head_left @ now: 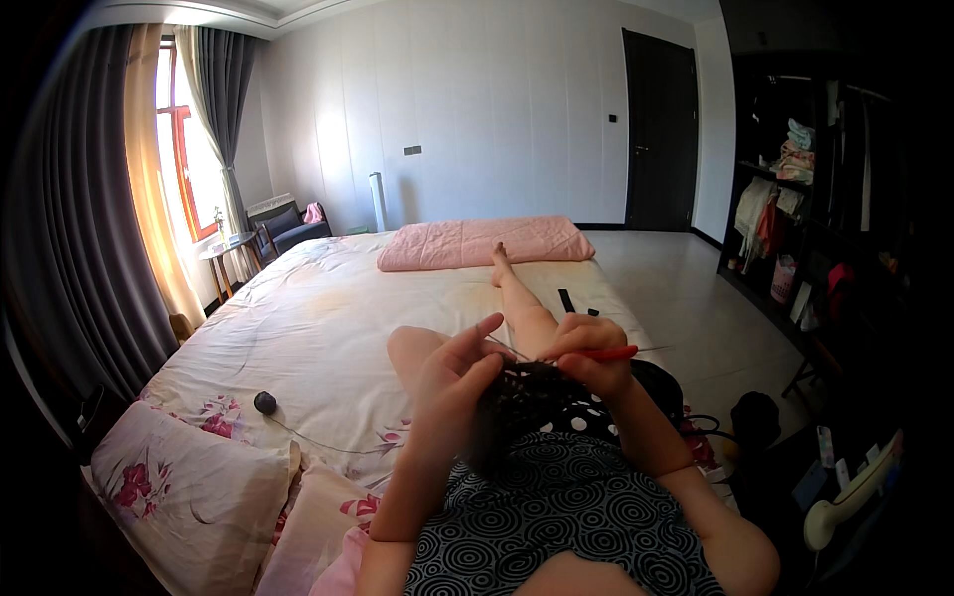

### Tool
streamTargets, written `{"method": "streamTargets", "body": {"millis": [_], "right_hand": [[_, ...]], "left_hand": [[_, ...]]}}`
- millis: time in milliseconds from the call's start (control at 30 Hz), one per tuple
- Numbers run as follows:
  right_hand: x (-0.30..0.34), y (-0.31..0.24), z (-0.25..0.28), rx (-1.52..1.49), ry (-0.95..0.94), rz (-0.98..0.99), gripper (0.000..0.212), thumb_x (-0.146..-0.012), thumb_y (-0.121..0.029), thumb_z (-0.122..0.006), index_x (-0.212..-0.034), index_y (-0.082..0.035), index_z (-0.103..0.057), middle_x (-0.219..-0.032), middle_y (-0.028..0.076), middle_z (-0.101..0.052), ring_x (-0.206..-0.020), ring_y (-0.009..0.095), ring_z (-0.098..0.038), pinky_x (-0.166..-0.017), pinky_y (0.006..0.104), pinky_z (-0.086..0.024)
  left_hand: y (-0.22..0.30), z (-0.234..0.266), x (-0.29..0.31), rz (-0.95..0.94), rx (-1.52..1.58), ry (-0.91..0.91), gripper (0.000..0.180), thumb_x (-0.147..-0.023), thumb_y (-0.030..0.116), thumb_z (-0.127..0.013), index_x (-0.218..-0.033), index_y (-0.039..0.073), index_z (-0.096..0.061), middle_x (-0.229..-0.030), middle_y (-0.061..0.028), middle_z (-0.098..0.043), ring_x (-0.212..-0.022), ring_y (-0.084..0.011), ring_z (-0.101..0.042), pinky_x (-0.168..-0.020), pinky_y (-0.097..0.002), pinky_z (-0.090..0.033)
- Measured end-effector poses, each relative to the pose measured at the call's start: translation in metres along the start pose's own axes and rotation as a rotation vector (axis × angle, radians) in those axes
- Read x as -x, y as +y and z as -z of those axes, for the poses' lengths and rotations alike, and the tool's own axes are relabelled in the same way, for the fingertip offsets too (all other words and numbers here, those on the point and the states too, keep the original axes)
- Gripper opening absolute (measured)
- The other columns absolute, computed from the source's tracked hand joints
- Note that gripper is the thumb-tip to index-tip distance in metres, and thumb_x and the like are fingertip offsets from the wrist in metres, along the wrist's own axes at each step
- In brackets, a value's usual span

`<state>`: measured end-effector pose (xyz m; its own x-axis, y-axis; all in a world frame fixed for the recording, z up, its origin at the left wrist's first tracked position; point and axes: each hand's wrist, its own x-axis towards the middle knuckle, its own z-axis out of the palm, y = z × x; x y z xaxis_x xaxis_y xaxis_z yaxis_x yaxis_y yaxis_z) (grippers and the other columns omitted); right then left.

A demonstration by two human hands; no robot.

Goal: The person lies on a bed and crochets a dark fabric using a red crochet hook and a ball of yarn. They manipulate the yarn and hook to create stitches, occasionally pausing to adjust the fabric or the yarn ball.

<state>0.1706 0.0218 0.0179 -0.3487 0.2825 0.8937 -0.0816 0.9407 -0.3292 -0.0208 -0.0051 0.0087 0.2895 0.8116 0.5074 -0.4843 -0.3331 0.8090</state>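
Over my lap, my left hand (459, 366) grips a black openwork piece of crochet (519, 389) between thumb and fingers, with the index finger raised. My right hand (593, 348) is closed around a crochet hook with a red handle (618, 354). Its thin shaft points left toward the work, close to my left fingers; the exact tip is too small to make out. A small ball of black yarn (264, 402) lies on the bed to my left, and a thin strand runs from it across the sheet toward me.
My legs stretch over the flowered bed sheet (298, 308). A folded pink quilt (467, 243) lies at the bed's far end. Pillows (199, 487) are close on my left. A small dark strip (565, 301) rests beside my leg. A white curved object (845, 507) stands at lower right.
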Motion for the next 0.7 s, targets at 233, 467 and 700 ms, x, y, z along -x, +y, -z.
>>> {"method": "streamTargets", "body": {"millis": [233,467,700], "right_hand": [[0.007,0.017,-0.004,-0.151,0.252,-0.268,0.031,-0.079,-0.029,-0.058,-0.076,0.001,-0.060,-0.067,0.004,-0.052,-0.062,0.010,-0.044,-0.058,0.0221,-0.034],[0.009,0.032,-0.002,-0.286,0.299,-0.380,0.031,-0.080,-0.030,-0.057,-0.077,0.001,-0.058,-0.070,0.003,-0.052,-0.064,0.009,-0.046,-0.061,0.0215,-0.036],[0.012,0.043,-0.002,-0.319,0.331,-0.417,0.027,-0.080,-0.027,-0.059,-0.079,0.000,-0.057,-0.071,0.002,-0.053,-0.067,0.009,-0.049,-0.062,0.0209,-0.039]], "left_hand": [[-0.004,0.004,-0.005,-0.003,0.038,-0.111,0.055,-0.075,-0.006,-0.052,-0.126,-0.006,-0.033,-0.094,-0.0124,-0.055,-0.083,-0.0145,-0.056,-0.073,-0.0231,-0.046],[-0.006,0.004,-0.011,-0.030,-0.093,-0.044,0.065,-0.068,-0.009,-0.059,-0.127,-0.005,-0.032,-0.086,-0.0052,-0.051,-0.078,-0.0098,-0.052,-0.071,-0.0200,-0.044],[-0.008,0.009,-0.015,-0.036,-0.237,-0.052,0.072,-0.065,-0.008,-0.062,-0.129,-0.001,-0.031,-0.087,-0.0036,-0.050,-0.079,-0.0086,-0.050,-0.072,-0.0191,-0.043]]}}
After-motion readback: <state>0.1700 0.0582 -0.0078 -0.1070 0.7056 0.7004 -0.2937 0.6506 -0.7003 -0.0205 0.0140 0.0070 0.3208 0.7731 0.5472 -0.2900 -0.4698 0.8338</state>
